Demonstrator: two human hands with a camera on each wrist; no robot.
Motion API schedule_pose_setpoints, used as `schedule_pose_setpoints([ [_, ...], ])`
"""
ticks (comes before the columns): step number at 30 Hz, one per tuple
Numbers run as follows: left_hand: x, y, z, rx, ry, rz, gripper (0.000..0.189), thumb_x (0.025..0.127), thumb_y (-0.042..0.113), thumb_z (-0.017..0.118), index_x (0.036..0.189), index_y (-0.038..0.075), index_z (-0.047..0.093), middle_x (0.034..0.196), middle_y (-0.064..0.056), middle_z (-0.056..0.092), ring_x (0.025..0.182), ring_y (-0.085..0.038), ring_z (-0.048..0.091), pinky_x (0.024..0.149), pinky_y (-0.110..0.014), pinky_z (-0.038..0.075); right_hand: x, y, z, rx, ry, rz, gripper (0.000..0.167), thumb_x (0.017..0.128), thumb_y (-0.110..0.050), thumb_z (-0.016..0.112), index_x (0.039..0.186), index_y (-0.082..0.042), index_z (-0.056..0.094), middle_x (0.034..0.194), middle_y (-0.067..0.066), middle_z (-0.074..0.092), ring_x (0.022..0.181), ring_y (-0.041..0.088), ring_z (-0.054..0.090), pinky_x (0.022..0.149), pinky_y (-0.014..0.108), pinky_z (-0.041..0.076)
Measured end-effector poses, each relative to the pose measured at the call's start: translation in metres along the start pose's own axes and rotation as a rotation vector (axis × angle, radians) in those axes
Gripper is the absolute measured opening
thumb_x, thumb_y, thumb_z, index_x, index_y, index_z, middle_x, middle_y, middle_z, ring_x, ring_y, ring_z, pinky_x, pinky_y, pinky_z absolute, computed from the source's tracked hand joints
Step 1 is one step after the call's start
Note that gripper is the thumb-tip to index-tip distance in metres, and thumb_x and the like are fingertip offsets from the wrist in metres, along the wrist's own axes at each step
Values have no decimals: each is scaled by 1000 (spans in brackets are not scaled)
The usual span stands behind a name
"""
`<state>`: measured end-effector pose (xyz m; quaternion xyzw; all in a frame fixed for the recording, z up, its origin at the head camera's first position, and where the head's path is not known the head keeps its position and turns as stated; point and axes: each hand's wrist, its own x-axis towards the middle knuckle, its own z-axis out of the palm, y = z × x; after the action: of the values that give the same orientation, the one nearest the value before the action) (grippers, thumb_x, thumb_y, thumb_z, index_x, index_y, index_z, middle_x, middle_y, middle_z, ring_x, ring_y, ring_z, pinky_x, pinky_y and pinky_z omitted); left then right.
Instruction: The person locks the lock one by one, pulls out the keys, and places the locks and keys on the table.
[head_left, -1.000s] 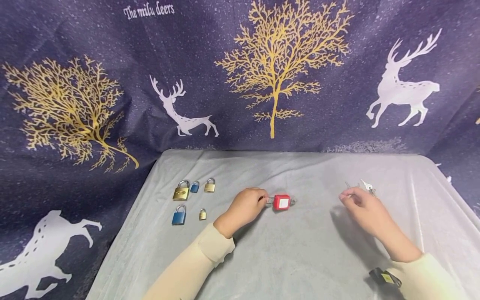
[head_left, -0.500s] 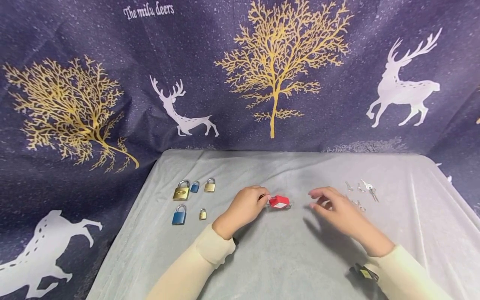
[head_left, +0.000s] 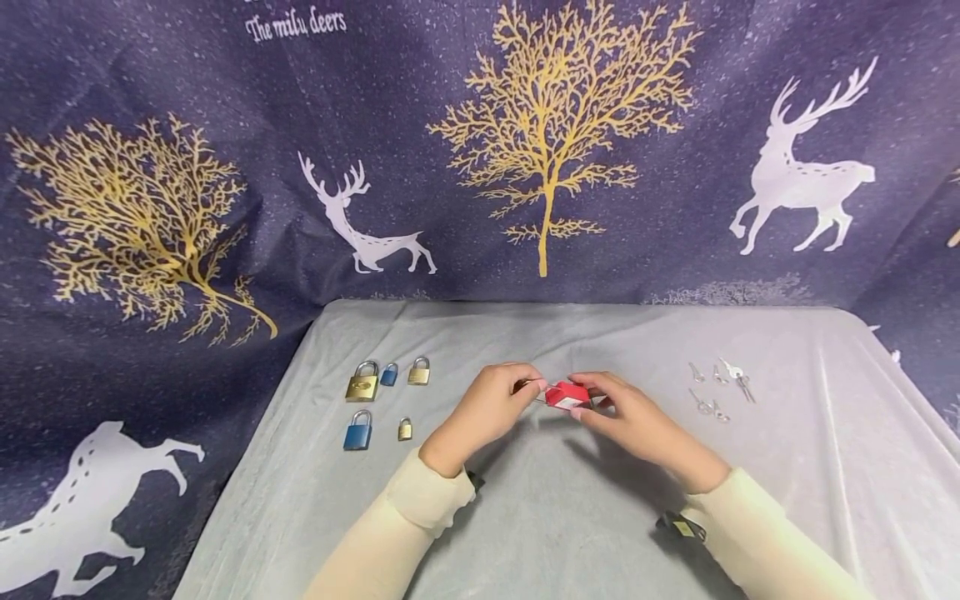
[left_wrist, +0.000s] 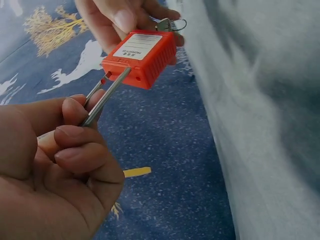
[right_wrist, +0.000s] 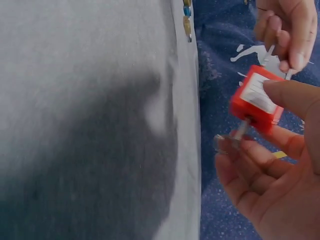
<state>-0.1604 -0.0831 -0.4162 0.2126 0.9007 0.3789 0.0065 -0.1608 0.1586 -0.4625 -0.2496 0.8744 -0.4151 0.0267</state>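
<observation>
A red padlock with a white label is held between both hands above the table. My left hand pinches its metal shackle between thumb and fingers. My right hand holds the body from the other end, its thumb on the label in the right wrist view and fingers below. A key with a small wire ring sticks out of the padlock's bottom, near the right fingers. Whether both shackle legs sit in the body is hard to tell.
Several brass and blue padlocks, among them a large brass padlock and a blue padlock, lie at the left of the grey cloth-covered table. Several loose keys lie at the right. A patterned dark curtain hangs behind.
My right hand has come left from the keys to the red padlock and taken hold of its body. The padlock has tilted while my left hand keeps its pinch on the shackle.
</observation>
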Motion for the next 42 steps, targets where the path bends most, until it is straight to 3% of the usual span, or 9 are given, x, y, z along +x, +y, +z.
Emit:
schedule_pose_setpoints([
  [5,1,2,-4,-145,42,-58,16,100,22,63,99,12,76,74,4,60,65,-5,49,60,-21,42,5,0,4,80,9,-12,27,97,-21,70,123,-17,67,104,-4,72,89,7,64,82,26,56],
  [8,2,2,-6,-223,107,-85,15,99,23,65,100,12,76,74,2,63,64,-5,51,58,-20,42,7,-2,6,141,3,-19,20,97,-19,69,116,-19,68,95,-1,72,85,5,65,80,26,56],
  [15,4,0,-8,-457,211,-134,16,99,20,66,105,8,75,81,-6,68,63,-7,52,55,-19,42,8,-6,12,349,-56,10,14,98,-14,66,112,-12,67,97,14,71,81,20,68,78,31,59],
  [18,6,0,-9,-565,240,-153,18,99,14,62,110,5,74,88,-17,71,64,-7,53,57,-19,45,9,-9,14,436,-72,11,15,99,-11,63,112,-5,66,100,18,71,83,27,69,78,36,60],
  [20,7,1,-10,-610,256,-159,19,100,11,61,112,4,73,95,-24,71,66,-7,55,59,-18,47,10,-11,16,481,-75,14,16,100,-11,61,113,-2,65,101,23,70,82,26,69,77,39,61],
  [25,6,1,-11,-624,281,-155,19,100,11,60,112,4,73,98,-28,70,68,-6,56,62,-18,49,9,-15,22,534,-69,28,20,102,-11,59,116,2,64,97,24,68,79,16,68,76,39,60],
  [34,6,-2,-10,-630,277,-158,21,102,11,58,114,0,72,99,-28,70,68,-8,55,61,-20,49,6,-18,27,661,-84,68,25,102,-11,56,118,9,60,91,3,70,79,13,67,76,33,60],
  [42,7,-5,-7,-613,265,-169,19,101,12,60,112,5,74,96,-23,73,68,-8,58,63,-20,52,7,-20,32,785,-104,126,28,104,-15,54,120,9,57,89,-2,67,77,9,65,74,30,59],
])
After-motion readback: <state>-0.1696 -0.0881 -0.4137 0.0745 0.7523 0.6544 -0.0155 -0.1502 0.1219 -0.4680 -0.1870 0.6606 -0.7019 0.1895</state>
